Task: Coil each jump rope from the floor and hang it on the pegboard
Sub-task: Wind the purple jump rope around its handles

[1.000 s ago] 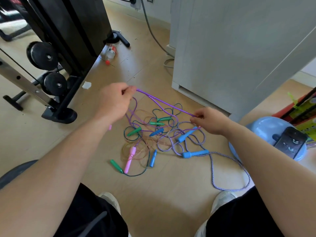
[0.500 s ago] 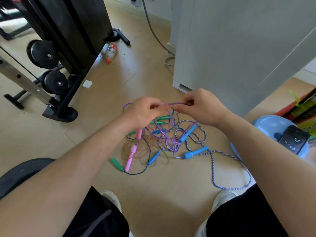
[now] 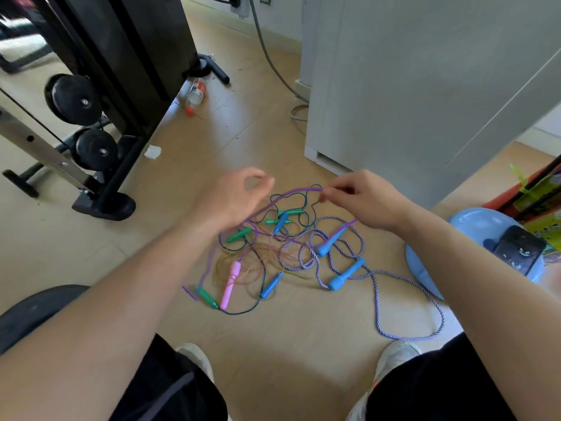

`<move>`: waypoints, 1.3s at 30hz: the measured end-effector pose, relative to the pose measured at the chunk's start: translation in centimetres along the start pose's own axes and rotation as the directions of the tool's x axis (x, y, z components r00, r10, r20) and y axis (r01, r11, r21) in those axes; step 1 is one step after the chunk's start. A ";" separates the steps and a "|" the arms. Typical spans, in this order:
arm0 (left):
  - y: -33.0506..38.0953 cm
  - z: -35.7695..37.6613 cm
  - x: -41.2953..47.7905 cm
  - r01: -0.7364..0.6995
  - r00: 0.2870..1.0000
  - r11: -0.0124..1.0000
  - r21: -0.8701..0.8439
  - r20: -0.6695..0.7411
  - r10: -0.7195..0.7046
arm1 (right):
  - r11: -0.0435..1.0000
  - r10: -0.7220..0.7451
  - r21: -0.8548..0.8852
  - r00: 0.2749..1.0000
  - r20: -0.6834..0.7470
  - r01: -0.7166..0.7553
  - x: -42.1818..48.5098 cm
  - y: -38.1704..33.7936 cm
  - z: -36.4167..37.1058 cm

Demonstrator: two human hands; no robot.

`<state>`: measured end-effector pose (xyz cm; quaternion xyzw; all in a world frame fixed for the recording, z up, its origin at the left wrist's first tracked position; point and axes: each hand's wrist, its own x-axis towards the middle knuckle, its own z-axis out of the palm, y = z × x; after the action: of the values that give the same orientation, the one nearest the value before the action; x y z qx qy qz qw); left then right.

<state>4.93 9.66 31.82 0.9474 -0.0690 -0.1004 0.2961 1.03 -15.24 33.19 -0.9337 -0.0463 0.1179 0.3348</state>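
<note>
Purple jump rope (image 3: pixel 291 194) arcs above the floor (image 3: pixel 273 344). Your R hand (image 3: pixel 367 202) pinches one part w/ thumb & fingertips. The rest runs under your L hand (image 3: pixel 233 199), its end trailing to the floor. L thumb & forefinger curl into a ring, blurred, so can't tell if it grips. Other ropes, incl. a twisted rope w/ blue handles (image 3: pixel 346 273), lie tangled below, beside the grey cabinet (image 3: pixel 409 86).
</note>
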 end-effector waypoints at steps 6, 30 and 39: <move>2.7 1.6 -1.2 -0.247 0.957 0.960 -0.132 0.121 0.263 | 0.996 -0.089 0.013 0.993 -0.081 0.091 0.3 -2.1 0.3; 3.2 0.8 -1.7 -0.155 0.968 0.880 -0.450 0.109 0.226 | 0.982 -0.175 0.055 0.982 -0.066 0.179 -0.4 -4.3 -1.1; 2.2 -2.5 0.1 -0.145 0.983 0.942 -0.303 -0.155 0.101 | 0.998 0.059 0.033 0.998 -0.035 -0.058 0.8 2.1 0.8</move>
<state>5.50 9.23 35.12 0.8870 -0.0907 -0.0259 0.4521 1.60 -16.27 31.13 -0.9311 -0.0109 0.1117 0.3471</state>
